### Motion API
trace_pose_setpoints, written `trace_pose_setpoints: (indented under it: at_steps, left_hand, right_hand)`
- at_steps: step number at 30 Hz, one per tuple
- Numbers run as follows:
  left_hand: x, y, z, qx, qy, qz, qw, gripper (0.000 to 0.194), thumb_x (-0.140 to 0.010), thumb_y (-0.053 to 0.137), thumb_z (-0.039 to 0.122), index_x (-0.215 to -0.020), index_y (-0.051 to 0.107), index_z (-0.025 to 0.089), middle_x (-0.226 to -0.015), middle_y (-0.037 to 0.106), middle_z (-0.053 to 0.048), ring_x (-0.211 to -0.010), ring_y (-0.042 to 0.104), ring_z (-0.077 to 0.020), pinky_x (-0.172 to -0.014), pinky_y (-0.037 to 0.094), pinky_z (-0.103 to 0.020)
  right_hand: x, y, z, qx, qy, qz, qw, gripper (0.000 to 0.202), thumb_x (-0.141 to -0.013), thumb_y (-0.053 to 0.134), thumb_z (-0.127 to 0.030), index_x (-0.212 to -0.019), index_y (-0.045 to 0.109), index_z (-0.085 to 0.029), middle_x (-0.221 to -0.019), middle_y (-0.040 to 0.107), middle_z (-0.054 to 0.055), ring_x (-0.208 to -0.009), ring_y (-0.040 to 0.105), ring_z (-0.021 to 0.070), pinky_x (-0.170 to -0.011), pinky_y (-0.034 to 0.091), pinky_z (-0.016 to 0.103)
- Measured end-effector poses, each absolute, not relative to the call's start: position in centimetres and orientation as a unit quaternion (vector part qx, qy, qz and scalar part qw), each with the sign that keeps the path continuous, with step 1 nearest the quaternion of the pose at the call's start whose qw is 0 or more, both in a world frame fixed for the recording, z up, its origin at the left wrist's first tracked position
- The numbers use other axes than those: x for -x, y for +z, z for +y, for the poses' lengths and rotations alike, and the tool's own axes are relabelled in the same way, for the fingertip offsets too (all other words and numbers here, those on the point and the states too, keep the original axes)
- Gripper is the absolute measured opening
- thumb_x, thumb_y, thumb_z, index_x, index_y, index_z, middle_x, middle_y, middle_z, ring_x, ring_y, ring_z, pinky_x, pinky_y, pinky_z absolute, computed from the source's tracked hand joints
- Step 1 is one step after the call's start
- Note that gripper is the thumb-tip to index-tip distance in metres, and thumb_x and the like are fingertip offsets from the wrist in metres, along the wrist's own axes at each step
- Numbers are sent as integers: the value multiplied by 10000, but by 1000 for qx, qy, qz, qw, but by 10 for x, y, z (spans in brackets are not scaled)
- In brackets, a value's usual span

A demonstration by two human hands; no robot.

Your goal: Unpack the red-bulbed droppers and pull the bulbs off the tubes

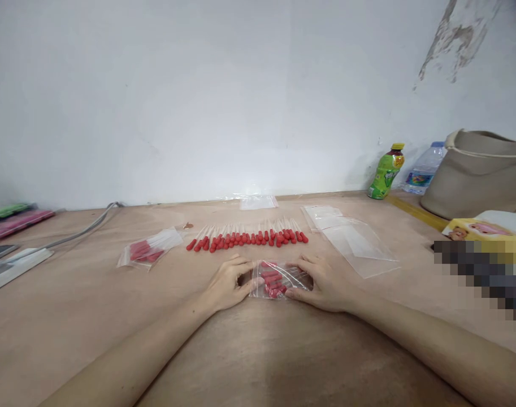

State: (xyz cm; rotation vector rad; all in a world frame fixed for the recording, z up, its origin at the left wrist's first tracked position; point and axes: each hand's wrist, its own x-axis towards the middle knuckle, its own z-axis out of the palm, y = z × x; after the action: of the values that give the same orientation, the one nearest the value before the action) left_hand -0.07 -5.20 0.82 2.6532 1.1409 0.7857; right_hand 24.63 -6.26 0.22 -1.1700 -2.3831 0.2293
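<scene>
A clear zip bag (278, 280) with several red-tipped sticks inside lies on the table in front of me. At its left end, my left hand (232, 282) grips the plastic between thumb and fingers. My right hand (321, 285) holds the opposite end the same way. Just beyond the hands, a row of red-tipped white sticks (247, 237) is spread side by side, red ends toward me. Another filled clear bag (150, 249) of such sticks rests to the left of the row. What the red tips are made of I cannot tell.
Flat clear bags (355, 243) lie to the right, and another (258, 202) by the wall. A green bottle (386, 172), a water bottle (426, 169), a beige bin (478, 175) and a yellow package (490, 234) stand or lie at the right. A grey cable (79, 230) crosses the left.
</scene>
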Motion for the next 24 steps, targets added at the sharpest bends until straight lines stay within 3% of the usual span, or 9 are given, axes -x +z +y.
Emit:
trace_pose_setpoints:
  at_steps: [6,11,20,24]
  left_hand:
    - [-2,8,-52,-877,253,390,118,498,-776,562,434,-1227,493,232,-867,603,-41,-766,525,-165,-698,433,-281]
    - [-5,11,-55,-879,251,365,176,378,-782,578,369,-1148,563,275,-1082,560,-55,-957,528,-183,-824,429,-315]
    - [-9,12,-60,-893,250,335,170,313,-759,607,329,-1043,572,204,-1006,528,-61,-906,528,-178,-806,449,-321]
    - [-14,9,-65,-901,251,332,124,234,-815,507,225,-1042,545,180,-1011,514,-83,-902,516,-176,-793,459,-318]
  right_hand:
    - [-247,-9,-59,411,88,-867,268,397,-808,503,-428,-1127,529,-193,-922,546,67,-787,532,167,-699,430,295]
    - [-246,-13,-58,409,54,-866,284,331,-838,467,-408,-1068,550,-185,-932,564,71,-804,541,174,-732,440,306]
    - [-244,-7,-61,416,31,-868,268,296,-853,465,-367,-1059,557,-176,-897,570,69,-773,545,165,-703,443,290]
    - [-244,-9,-59,408,47,-864,290,292,-855,460,-370,-1039,555,-164,-889,561,70,-746,540,157,-689,446,289]
